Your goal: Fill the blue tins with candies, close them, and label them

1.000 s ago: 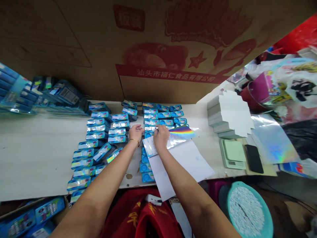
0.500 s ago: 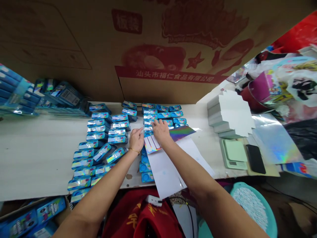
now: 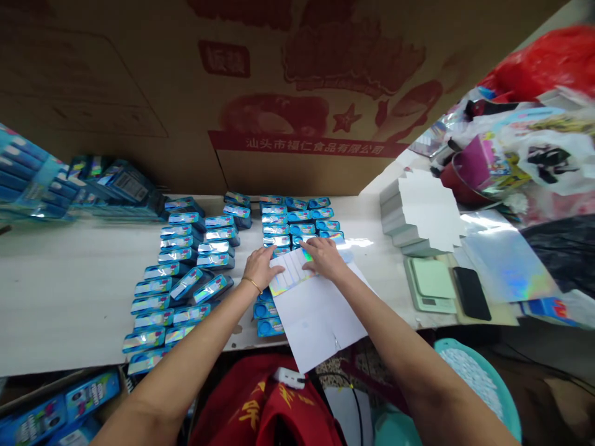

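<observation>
A holographic sticker sheet (image 3: 290, 275) lies on white backing paper (image 3: 320, 319) over rows of small blue boxes (image 3: 186, 272) on the white table (image 3: 65, 297). My left hand (image 3: 261, 267), with a gold bracelet at the wrist, rests its fingers on the sheet's left edge. My right hand (image 3: 324, 258) lies with fingers spread flat on the sheet's upper right part. More blue boxes (image 3: 297, 217) stand in rows just beyond both hands.
A large printed cardboard box (image 3: 279, 93) walls off the back. Stacks of white cards (image 3: 418, 214), a pale green scale (image 3: 434, 282) and a black phone (image 3: 471, 294) sit to the right. Holographic sheets (image 3: 511, 263) and bags lie far right. A teal basket (image 3: 469, 384) sits below.
The sticker sheet has come down flatter onto the paper. My right hand slid right along it and spread out; my left hand stayed at the sheet's left edge.
</observation>
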`<control>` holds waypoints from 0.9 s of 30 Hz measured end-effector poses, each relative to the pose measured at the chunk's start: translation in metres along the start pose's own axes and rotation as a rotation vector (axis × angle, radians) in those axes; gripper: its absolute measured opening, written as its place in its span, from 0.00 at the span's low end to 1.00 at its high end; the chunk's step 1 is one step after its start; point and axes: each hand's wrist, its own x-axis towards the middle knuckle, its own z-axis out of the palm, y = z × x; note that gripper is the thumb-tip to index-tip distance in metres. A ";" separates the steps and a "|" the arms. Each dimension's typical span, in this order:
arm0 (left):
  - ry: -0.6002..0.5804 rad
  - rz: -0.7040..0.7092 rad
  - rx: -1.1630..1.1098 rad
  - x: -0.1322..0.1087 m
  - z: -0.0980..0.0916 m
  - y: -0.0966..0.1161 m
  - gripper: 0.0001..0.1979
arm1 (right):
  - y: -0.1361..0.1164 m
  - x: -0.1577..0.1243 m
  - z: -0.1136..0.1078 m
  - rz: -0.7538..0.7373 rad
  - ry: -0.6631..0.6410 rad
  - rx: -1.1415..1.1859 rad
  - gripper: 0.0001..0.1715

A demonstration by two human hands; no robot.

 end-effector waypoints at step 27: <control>-0.015 -0.095 -0.276 -0.038 0.012 0.004 0.15 | -0.050 -0.016 -0.108 -0.077 0.152 0.326 0.10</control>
